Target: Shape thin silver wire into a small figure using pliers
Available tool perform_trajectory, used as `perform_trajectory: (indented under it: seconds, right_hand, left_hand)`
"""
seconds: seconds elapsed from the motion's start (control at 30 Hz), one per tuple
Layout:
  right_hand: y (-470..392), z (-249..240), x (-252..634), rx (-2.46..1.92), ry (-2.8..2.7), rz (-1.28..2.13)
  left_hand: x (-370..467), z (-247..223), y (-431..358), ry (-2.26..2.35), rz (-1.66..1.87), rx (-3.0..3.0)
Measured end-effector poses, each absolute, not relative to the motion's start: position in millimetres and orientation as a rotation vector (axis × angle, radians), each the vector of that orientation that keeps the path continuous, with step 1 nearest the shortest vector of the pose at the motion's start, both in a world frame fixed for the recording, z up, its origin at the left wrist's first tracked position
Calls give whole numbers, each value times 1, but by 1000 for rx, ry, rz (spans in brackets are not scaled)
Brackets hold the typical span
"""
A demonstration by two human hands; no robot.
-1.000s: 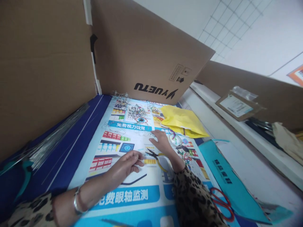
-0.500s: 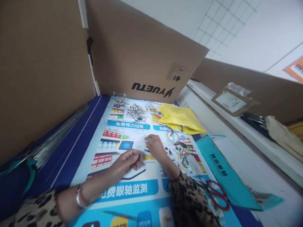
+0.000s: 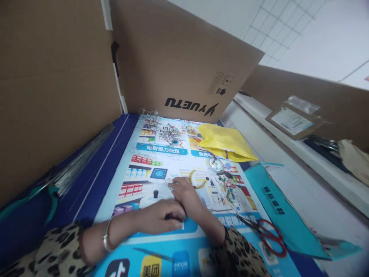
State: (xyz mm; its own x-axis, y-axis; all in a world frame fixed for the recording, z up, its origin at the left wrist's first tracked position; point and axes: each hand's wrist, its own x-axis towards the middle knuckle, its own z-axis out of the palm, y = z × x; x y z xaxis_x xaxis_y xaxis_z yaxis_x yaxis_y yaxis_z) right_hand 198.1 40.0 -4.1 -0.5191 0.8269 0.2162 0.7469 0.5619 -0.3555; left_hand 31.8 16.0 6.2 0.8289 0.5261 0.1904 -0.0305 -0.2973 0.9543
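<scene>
My left hand [image 3: 163,216] rests low over the printed sheet [image 3: 161,163], its fingers curled and the thumb close to them. Whatever it may hold is hidden. My right hand [image 3: 186,195] lies against the left hand's fingertips, with its own fingers bent together. A thin, pale wire loop [image 3: 168,182] shows faintly at the right fingertips. Just beyond that hand is a curved yellow mark [image 3: 197,181] on the sheet. Tangled thin wires with coloured bits [image 3: 229,186] lie to the right, near a clear round ring or roll [image 3: 216,164].
Red-handled scissors [image 3: 271,237] lie at the right, beside a teal printed bag [image 3: 284,207]. A yellow pouch [image 3: 227,142] is at the back. More tangled wire [image 3: 171,132] lies far off. Wire lengths [image 3: 83,163] and teal-handled pliers [image 3: 53,200] are left. Cardboard walls [image 3: 178,61] stand behind.
My two hands have come together; they were apart before. The right hand has moved slightly nearer and its fingers now point left. The view has shifted a little.
</scene>
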Motion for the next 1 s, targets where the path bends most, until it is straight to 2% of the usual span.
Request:
perform_trajectory:
  seconds: [0.17,0.27,0.4,0.5,0.57,0.73,1.0]
  right_hand:
    - [26,-5,201,-1195,-2414,349]
    - [27,-9,205,-1059,-2343,194]
    - [35,-11,213,-1041,-2231,23]
    - [41,-11,220,-1108,-2211,16]
    - [45,-13,223,-1166,-2212,32]
    - [49,-15,229,-1301,-2235,90]
    - [57,-15,246,-1464,-2302,99]
  left_hand:
    - [31,13,18,266,600,1969]
    - [21,24,31,368,605,2034]
    - [-9,34,66,781,607,2236]
    - [-35,27,94,1296,718,2399]
    - [-48,17,107,1456,711,2465]
    - [-54,0,114,1540,558,2492]
    - [-42,7,92,1557,410,2452]
